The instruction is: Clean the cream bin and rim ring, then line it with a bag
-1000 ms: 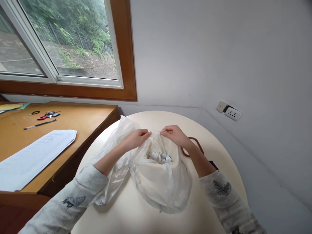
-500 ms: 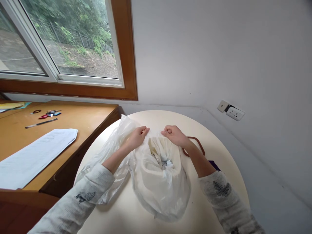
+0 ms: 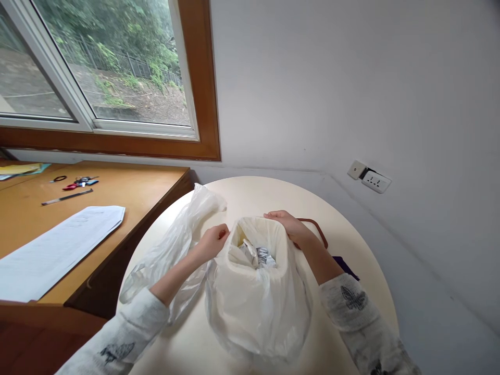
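Note:
A cream bin (image 3: 255, 281) stands on the round table, with a thin white plastic bag (image 3: 269, 323) lining it and folded out over its rim. Crumpled paper and wrappers (image 3: 260, 256) lie inside. At the bin's left rim, my left hand (image 3: 214, 239) is closed in a pinch on the bag's edge. My right hand (image 3: 287, 223) is wrapped round the bag and rim at the back right. A second translucent plastic bag (image 3: 175, 250) lies loose at the left.
A brown ring-shaped frame (image 3: 316, 229) and a dark purple item (image 3: 346, 266) lie right of the bin on the round table (image 3: 250, 190). The wooden desk (image 3: 144, 182) at left holds papers (image 3: 66, 245), a pen (image 3: 67, 197) and keys (image 3: 83, 181).
My hands have moved apart and down to the sides of the rim. The bag, bunched over the opening before, is now spread out, and the mouth shows wide.

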Demonstrator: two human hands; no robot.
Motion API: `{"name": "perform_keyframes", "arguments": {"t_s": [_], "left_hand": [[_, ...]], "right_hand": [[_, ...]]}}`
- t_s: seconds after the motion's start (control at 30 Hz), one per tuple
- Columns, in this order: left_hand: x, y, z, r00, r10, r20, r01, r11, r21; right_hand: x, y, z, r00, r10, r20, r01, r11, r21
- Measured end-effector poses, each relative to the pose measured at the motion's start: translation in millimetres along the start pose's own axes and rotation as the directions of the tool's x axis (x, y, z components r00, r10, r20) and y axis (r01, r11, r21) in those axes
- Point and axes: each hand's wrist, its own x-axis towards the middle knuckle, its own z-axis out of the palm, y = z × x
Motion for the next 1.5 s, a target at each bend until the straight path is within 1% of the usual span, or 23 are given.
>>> {"name": "perform_keyframes", "arguments": {"t_s": [0.03,0.1,0.13,0.17,0.23,0.27,0.33,0.43,0.53,0.6,0.7,0.77,0.87,0.97,1.03,1.1,1.17,1.23,1.3,1.37,1.4,1.43,1.5], "left_hand": [[-5.5,1.1,-4.2,0.999,-0.009,-0.047,0.009,1.000,0.006],[-21.9,6.1,-14.1,0.996,-0.005,-0.092,0.004,1.000,-0.009],[-32.3,9.4,-18.9,0.998,0.022,-0.056,-0.025,0.999,-0.039],[-43.5,12.9,-22.7,0.998,0.059,0.023,-0.057,0.995,-0.084],[-64.8,19.2,-25.8,0.975,0.139,0.175,-0.115,0.984,-0.138],[-73.5,21.7,-24.7,0.963,0.158,0.218,-0.130,0.982,-0.135],[-84.9,25.5,-17.7,0.960,0.143,0.241,-0.122,0.988,-0.097],[-88.5,29.3,-2.5,0.979,0.065,0.191,-0.060,0.998,-0.033],[-87.5,30.9,7.8,0.987,0.031,0.155,-0.033,0.999,0.011],[-89.6,28.9,10.1,0.982,0.037,0.183,-0.045,0.998,0.044],[-96.6,20.6,10.0,0.966,0.058,0.252,-0.082,0.993,0.086],[-100.6,14.9,9.8,0.965,0.051,0.256,-0.077,0.993,0.094],[-101.0,12.8,11.7,0.985,0.046,0.167,-0.049,0.999,0.017],[-94.9,17.6,16.9,0.996,0.043,0.081,-0.036,0.996,-0.085],[-89.7,20.3,21.4,0.996,0.055,0.068,-0.048,0.994,-0.100],[-85.5,21.1,25.8,0.994,0.091,0.062,-0.086,0.993,-0.078],[-83.5,20.6,29.5,0.991,0.119,0.058,-0.116,0.992,-0.057],[-84.1,19.3,32.2,0.991,0.124,0.054,-0.121,0.991,-0.060],[-86.3,17.0,33.3,0.992,0.122,0.030,-0.119,0.990,-0.080],[-88.8,13.5,31.8,0.991,0.121,-0.052,-0.126,0.986,-0.106],[-89.6,11.6,29.8,0.985,0.125,-0.121,-0.139,0.983,-0.122],[-89.9,9.9,27.0,0.970,0.131,-0.204,-0.161,0.977,-0.136],[-88.6,8.8,19.9,0.923,0.163,-0.348,-0.220,0.967,-0.131]], "right_hand": [[-0.7,2.1,0.4,1.000,-0.009,-0.014,0.009,1.000,-0.001],[-1.9,5.1,1.0,0.997,-0.044,-0.055,0.043,0.999,-0.023],[-2.4,6.2,1.0,0.995,-0.065,-0.081,0.062,0.997,-0.036],[-3.0,7.2,0.9,0.991,-0.083,-0.106,0.078,0.996,-0.053],[-4.1,9.4,0.4,0.981,-0.119,-0.151,0.106,0.990,-0.094],[-4.7,10.7,0.0,0.976,-0.141,-0.164,0.122,0.985,-0.118],[-5.9,13.8,-1.0,0.968,-0.185,-0.168,0.154,0.971,-0.181],[-8.1,18.5,-2.8,0.961,-0.221,-0.167,0.172,0.949,-0.265],[-11.3,22.5,-5.6,0.950,-0.229,-0.214,0.160,0.941,-0.300],[-14.1,24.9,-8.1,0.937,-0.232,-0.262,0.143,0.937,-0.319],[-18.1,28.5,-11.9,0.917,-0.232,-0.325,0.117,0.934,-0.339],[-19.8,30.8,-13.3,0.909,-0.231,-0.348,0.106,0.934,-0.342],[-21.1,34.3,-12.1,0.904,-0.230,-0.359,0.105,0.937,-0.334],[-22.4,38.0,-6.8,0.908,-0.233,-0.347,0.129,0.946,-0.299],[-23.6,40.6,-1.7,0.909,-0.237,-0.344,0.147,0.953,-0.266],[-24.8,43.2,3.7,0.910,-0.234,-0.341,0.167,0.962,-0.215],[-25.6,46.1,8.4,0.921,-0.216,-0.325,0.183,0.975,-0.130],[-26.1,49.9,11.2,0.928,-0.194,-0.317,0.193,0.981,-0.036],[-27.4,55.8,11.6,0.909,-0.184,-0.374,0.207,0.978,0.022],[-30.9,64.5,10.1,0.868,-0.179,-0.463,0.239,0.968,0.075],[-33.8,69.9,9.2,0.853,-0.174,-0.493,0.258,0.960,0.108],[-37.5,75.8,8.9,0.846,-0.177,-0.503,0.280,0.950,0.136],[-46.4,87.8,10.8,0.856,-0.216,-0.470,0.320,0.935,0.154]]}}
